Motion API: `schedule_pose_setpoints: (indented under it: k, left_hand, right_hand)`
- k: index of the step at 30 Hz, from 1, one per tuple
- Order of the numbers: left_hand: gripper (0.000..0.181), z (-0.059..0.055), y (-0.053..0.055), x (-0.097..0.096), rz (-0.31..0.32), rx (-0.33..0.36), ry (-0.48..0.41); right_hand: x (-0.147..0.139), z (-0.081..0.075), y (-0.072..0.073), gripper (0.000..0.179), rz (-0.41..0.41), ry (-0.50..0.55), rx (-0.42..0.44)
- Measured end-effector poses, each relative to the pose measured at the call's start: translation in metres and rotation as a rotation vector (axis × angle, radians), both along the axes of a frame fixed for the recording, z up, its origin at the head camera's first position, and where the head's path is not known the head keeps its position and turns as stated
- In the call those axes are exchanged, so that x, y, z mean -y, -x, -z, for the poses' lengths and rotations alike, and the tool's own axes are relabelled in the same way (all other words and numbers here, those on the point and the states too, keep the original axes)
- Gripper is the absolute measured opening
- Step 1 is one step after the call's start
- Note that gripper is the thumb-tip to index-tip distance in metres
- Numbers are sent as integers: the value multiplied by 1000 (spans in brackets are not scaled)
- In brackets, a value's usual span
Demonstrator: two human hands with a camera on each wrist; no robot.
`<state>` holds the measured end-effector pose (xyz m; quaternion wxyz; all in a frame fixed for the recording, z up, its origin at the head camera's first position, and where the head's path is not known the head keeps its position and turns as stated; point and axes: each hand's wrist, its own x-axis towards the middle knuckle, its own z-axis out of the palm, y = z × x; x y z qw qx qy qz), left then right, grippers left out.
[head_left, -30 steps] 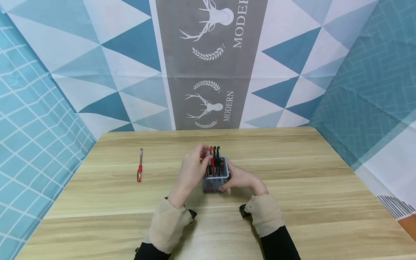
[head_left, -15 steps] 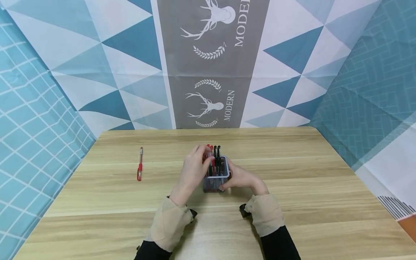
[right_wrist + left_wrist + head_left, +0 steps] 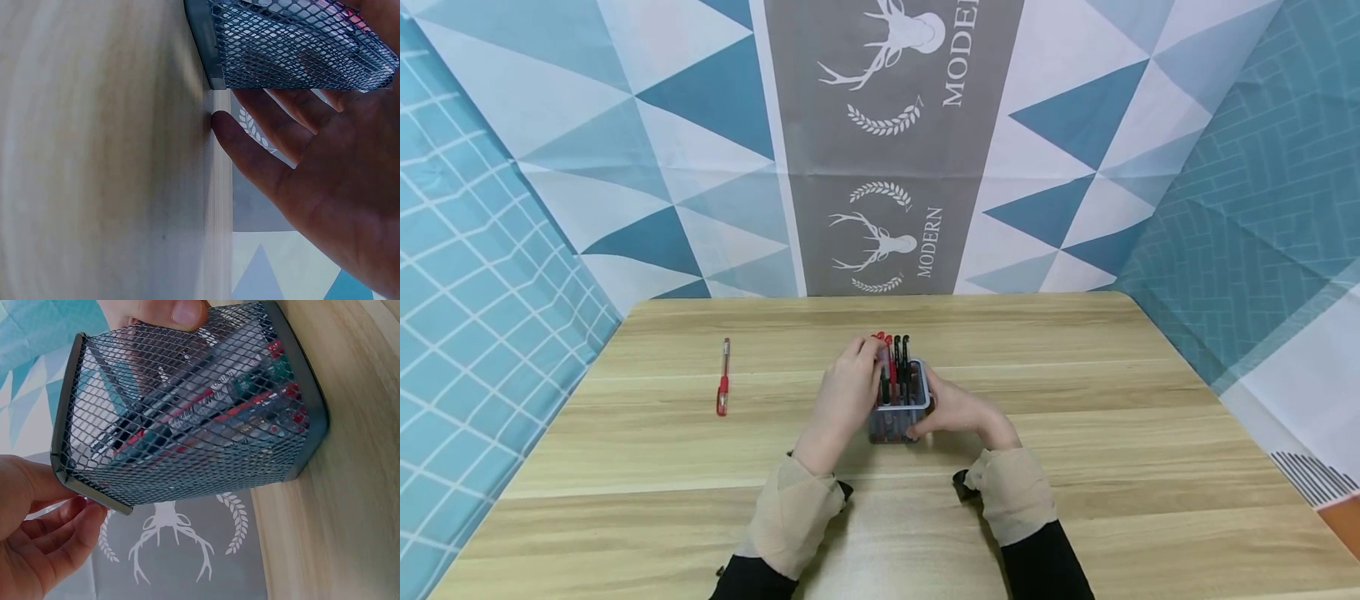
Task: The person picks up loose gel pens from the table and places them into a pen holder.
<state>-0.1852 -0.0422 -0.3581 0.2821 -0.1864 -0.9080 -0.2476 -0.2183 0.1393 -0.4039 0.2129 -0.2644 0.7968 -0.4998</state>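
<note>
A dark mesh pen holder [image 3: 892, 427] stands upright on the table with several red and black pens [image 3: 897, 358] in it. My right hand [image 3: 957, 408] grips its right side, the thumb at the near face; the right wrist view shows fingers passing behind the mesh [image 3: 281, 56]. My left hand [image 3: 844, 387] is at the rim on the left side, by the red pen tops. In the left wrist view, the curled fingers [image 3: 65, 540] meet the thumb at the rim corner, a small bit of red between them; the rest of that pen is hidden.
A single red pen [image 3: 722, 379] lies on the wooden table [image 3: 1037, 367] to the left of the hands. Behind the table's far edge hangs a patterned cloth [image 3: 880, 125], and blue cloths flank both sides.
The left thumb, earlier in front of the pens, has drawn left out of sight. More of the red pen tops shows above the left fingers. The right hand keeps its grip on the pen holder.
</note>
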Motion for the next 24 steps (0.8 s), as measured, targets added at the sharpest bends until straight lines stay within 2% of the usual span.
schedule_pose_setpoints:
  k: [4, 11, 19, 24]
  left_hand:
    - [19, 0, -1, 0, -10, -10, 26]
    - [19, 1, 0, 1, -10, -5, 20]
    - [26, 3, 2, 2, 15, -24, -5]
    - [28, 1, 3, 2, 22, -45, -43]
  right_hand:
    - [0, 0, 0, 100, 1, 1, -6]
    - [0, -2, -1, 100, -10, 3, -15]
    - [0, -2, 0, 99, -17, -2, -22]
    - [0, -2, 0, 101, -16, -4, -20]
